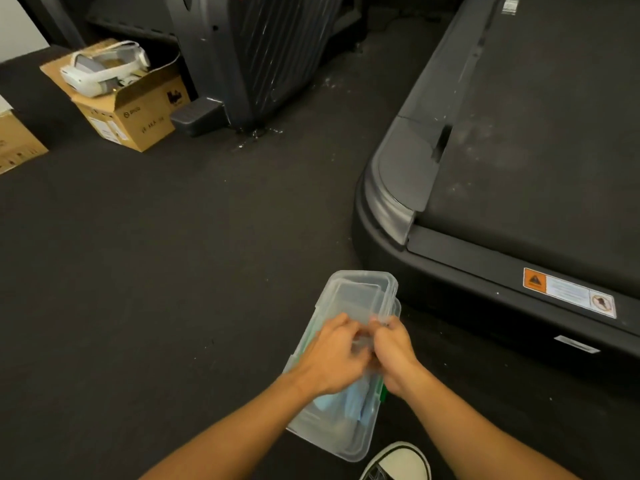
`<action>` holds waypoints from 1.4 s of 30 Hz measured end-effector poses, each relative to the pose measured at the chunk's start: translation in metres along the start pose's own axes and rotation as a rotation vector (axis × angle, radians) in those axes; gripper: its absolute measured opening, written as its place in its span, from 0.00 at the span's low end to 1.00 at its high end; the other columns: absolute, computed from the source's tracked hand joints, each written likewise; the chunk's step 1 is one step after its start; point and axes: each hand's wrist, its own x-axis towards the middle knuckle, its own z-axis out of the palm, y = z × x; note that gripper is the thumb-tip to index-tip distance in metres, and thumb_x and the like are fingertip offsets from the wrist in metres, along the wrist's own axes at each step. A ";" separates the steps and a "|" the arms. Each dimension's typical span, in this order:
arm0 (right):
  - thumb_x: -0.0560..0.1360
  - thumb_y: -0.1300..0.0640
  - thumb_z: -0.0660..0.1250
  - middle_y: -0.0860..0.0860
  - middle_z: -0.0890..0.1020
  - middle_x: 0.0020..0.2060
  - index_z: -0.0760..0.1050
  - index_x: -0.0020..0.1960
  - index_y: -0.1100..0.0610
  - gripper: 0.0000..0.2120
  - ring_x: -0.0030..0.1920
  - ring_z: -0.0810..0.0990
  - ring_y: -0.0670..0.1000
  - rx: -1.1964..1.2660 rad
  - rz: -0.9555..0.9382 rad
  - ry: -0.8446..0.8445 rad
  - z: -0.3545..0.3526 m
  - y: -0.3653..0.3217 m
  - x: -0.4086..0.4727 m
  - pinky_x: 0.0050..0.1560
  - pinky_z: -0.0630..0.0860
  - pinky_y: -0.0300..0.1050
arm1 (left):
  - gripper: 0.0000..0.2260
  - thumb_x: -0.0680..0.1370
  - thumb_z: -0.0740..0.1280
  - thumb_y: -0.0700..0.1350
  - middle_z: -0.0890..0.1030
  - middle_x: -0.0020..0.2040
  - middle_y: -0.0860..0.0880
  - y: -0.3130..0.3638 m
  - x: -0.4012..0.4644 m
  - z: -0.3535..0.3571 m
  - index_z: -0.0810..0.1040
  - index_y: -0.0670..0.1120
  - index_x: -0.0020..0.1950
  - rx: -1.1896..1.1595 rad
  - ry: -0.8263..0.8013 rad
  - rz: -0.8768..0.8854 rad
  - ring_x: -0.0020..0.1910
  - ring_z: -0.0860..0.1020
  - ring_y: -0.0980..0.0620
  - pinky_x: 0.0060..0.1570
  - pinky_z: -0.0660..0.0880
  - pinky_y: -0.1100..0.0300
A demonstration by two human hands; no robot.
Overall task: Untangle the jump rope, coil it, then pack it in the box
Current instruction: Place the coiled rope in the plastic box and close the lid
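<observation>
A clear plastic box stands on the dark floor in front of me. Its clear lid lies askew over the far end. Light blue parts of the jump rope show through the box's near side, and a green piece shows at its right edge. My left hand and my right hand meet over the middle of the box, fingers curled around the lid's near edge. What lies under the hands is hidden.
A treadmill deck fills the right side, its rear end close to the box. A dark exercise machine stands at the back. Cardboard boxes sit at the far left, one bearing a white headset. My shoe is beside the box.
</observation>
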 end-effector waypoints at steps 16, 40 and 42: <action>0.78 0.58 0.68 0.56 0.81 0.53 0.72 0.67 0.57 0.18 0.49 0.79 0.50 -0.595 -0.157 0.197 -0.034 0.025 0.025 0.48 0.76 0.45 | 0.12 0.82 0.62 0.46 0.74 0.62 0.46 -0.045 0.014 0.004 0.72 0.46 0.65 0.105 0.179 -0.451 0.58 0.78 0.43 0.57 0.76 0.48; 0.78 0.59 0.67 0.47 0.73 0.43 0.69 0.64 0.53 0.16 0.43 0.77 0.49 -0.603 -0.106 0.121 -0.036 0.021 0.039 0.51 0.83 0.55 | 0.34 0.74 0.71 0.62 0.67 0.68 0.48 -0.048 0.029 0.015 0.59 0.56 0.74 0.186 0.096 -0.358 0.65 0.69 0.45 0.63 0.75 0.41; 0.79 0.58 0.66 0.47 0.72 0.44 0.68 0.65 0.53 0.16 0.44 0.76 0.48 -0.644 -0.102 0.107 -0.038 0.020 0.040 0.50 0.83 0.54 | 0.40 0.71 0.74 0.62 0.65 0.70 0.48 -0.052 0.031 0.012 0.55 0.56 0.76 0.102 0.082 -0.385 0.68 0.68 0.42 0.66 0.72 0.38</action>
